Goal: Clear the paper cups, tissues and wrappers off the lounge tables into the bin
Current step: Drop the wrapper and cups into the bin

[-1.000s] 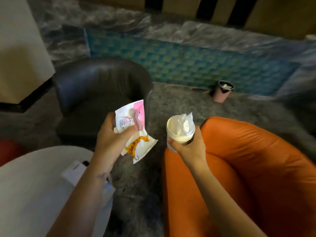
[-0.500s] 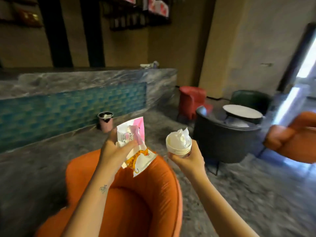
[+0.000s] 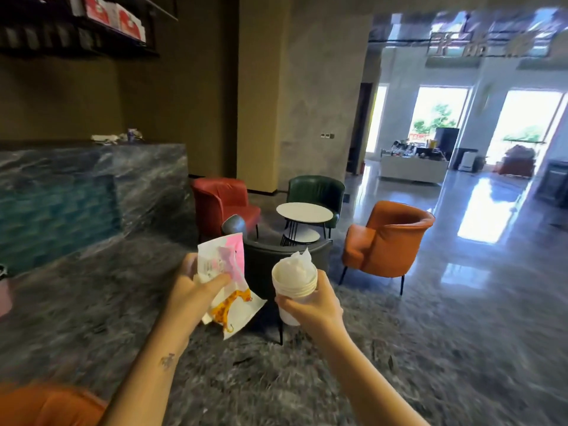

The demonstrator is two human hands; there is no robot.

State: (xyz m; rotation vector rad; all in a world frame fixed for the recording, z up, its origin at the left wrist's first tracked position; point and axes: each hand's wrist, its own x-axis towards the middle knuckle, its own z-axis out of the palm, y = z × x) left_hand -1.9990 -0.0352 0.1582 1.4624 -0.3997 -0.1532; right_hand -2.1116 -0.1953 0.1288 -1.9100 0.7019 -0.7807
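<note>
My left hand [image 3: 190,290] grips white wrappers [image 3: 229,281], one pink at the top and one with an orange print below. My right hand [image 3: 310,305] holds a stack of white paper cups [image 3: 293,279] with crumpled tissue stuffed in the top one. Both hands are raised in front of me at chest height. The pink bin [image 3: 4,295] shows only as a sliver at the far left edge, by the counter base.
A round white lounge table [image 3: 304,212] stands ahead, ringed by a red chair [image 3: 221,199], a green chair [image 3: 316,189], an orange chair [image 3: 387,238] and a dark chair [image 3: 276,259] nearest me. A marble counter [image 3: 92,186] runs along the left. Another orange chair [image 3: 46,404] sits bottom left.
The view has swung right and upward, from the orange chair and the bin to the far table group. The bin slid to the left edge. Both hands keep their hold.
</note>
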